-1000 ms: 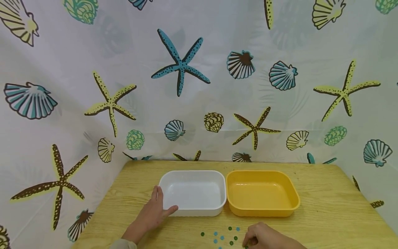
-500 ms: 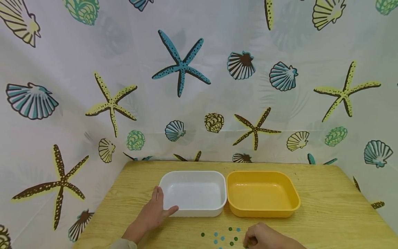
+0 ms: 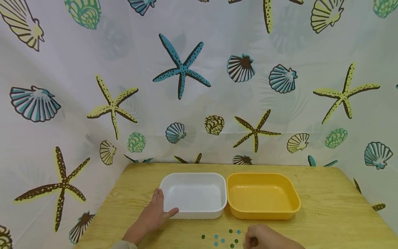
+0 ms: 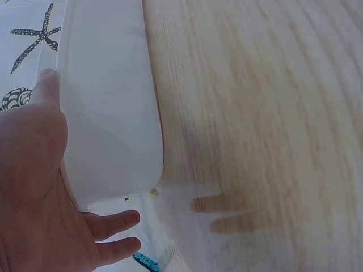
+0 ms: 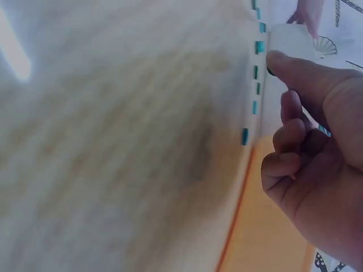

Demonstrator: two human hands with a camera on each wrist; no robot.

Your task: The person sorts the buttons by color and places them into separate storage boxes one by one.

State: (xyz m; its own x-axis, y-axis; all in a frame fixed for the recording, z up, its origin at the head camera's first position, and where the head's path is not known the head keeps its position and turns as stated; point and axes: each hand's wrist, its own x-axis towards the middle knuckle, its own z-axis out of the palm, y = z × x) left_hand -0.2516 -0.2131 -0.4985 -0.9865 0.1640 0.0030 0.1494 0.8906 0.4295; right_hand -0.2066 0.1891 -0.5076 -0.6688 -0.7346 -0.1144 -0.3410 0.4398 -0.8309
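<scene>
My left hand [image 3: 151,215] rests against the left end of a white plastic tub [image 3: 195,215], its fingers straight along the side and its thumb at the front rim. In the left wrist view the left hand [image 4: 42,187] touches the tub's wall [image 4: 110,107]. My right hand [image 3: 264,238] is low over the table in front of a yellow tub [image 3: 264,215]. Between thumb and forefinger the right hand [image 5: 317,136] pinches a small dark green disc [image 5: 270,71], mostly covered. Beside it lie several loose discs, some green [image 3: 230,231], some blue [image 3: 223,240].
The two tubs stand side by side on a wood-grain table [image 3: 323,204], and nothing shows inside either. A white curtain [image 3: 199,103] printed with starfish and shells hangs behind the table and along both sides.
The head view has tilted up slightly, so everything sits a little lower in it. A blue disc at the bottom edge has left the frame. Both hands keep nearly the same place.
</scene>
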